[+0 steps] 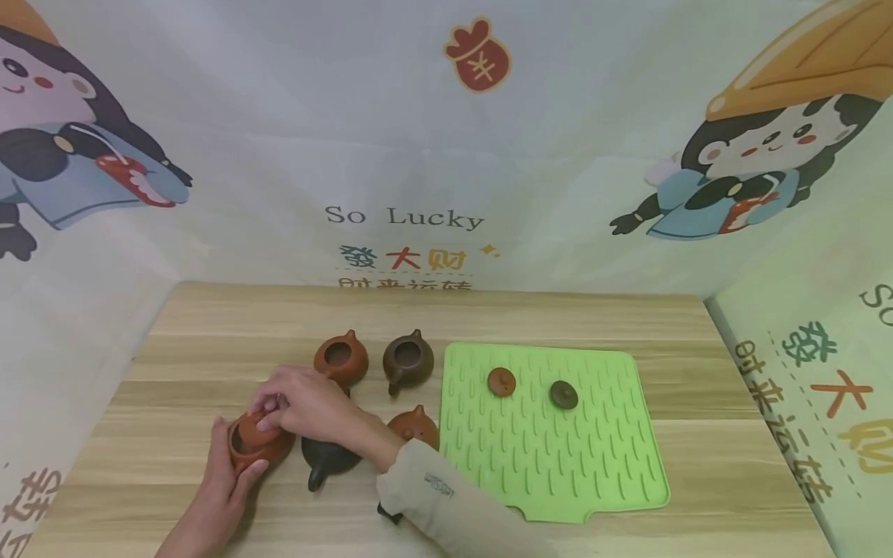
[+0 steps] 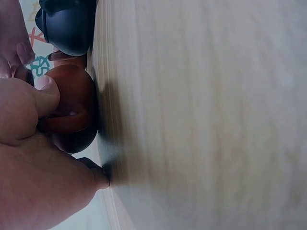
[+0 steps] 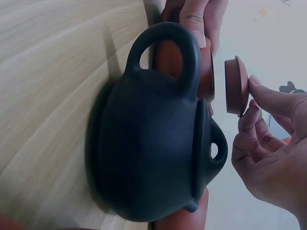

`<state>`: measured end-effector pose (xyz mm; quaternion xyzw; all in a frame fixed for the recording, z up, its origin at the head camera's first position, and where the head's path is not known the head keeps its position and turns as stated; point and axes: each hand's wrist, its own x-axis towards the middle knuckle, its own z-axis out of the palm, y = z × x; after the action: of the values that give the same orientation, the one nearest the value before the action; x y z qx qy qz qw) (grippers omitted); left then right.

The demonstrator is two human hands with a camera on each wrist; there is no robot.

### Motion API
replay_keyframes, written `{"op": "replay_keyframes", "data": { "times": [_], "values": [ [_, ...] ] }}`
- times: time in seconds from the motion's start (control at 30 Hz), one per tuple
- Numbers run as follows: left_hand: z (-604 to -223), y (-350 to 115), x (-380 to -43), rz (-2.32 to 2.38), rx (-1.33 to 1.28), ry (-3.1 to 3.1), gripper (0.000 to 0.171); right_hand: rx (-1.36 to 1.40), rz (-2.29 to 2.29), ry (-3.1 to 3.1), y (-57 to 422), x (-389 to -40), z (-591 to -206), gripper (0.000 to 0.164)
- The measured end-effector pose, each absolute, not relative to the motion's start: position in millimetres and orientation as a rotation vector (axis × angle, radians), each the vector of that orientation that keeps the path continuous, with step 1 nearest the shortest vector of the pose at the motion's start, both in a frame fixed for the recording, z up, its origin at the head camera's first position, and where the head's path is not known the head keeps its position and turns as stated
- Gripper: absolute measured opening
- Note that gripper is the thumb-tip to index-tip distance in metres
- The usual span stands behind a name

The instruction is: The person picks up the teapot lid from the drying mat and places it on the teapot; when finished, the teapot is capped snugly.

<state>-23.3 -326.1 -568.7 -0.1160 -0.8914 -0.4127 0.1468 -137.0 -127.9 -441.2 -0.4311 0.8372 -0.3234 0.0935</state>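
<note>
At the left of the table, my left hand [image 1: 222,484] grips a reddish-brown clay teapot [image 1: 275,451], thumb on one side and fingers on the other. In the left wrist view that thumb lies by the handle of the teapot [image 2: 74,91]. My right hand [image 1: 307,399] pinches a reddish-brown lid [image 1: 256,430] over the teapot's uncovered mouth. From the right wrist, the lid [image 3: 234,86] appears raised off the rim, with a gap between. A black lidded teapot [image 3: 148,139] stands under my right forearm, partly hidden in the head view.
Behind my right hand stand a lidless reddish teapot [image 1: 349,353] and a lidless dark brown teapot [image 1: 416,370]. A lidded reddish teapot [image 1: 418,426] is partly behind the right sleeve. On the green mat [image 1: 558,480] lie a reddish lid [image 1: 501,382] and a dark lid [image 1: 563,395].
</note>
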Motion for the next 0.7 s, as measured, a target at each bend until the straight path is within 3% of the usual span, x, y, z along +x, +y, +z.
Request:
{"op": "replay_keyframes", "data": {
  "times": [0.53, 0.7],
  "values": [
    [-555.3, -319.1, -19.3, -1.174, -0.296, -2.601, 0.060, -1.241, -0.824, 2.541, -148.1, -129.8, -443.5, 0.014],
    [-546.9, -314.6, -15.2, -1.185, -0.244, -2.654, 0.069, -1.243, -0.804, 2.570, -151.3, -128.3, -444.2, 0.016]
  ]
}}
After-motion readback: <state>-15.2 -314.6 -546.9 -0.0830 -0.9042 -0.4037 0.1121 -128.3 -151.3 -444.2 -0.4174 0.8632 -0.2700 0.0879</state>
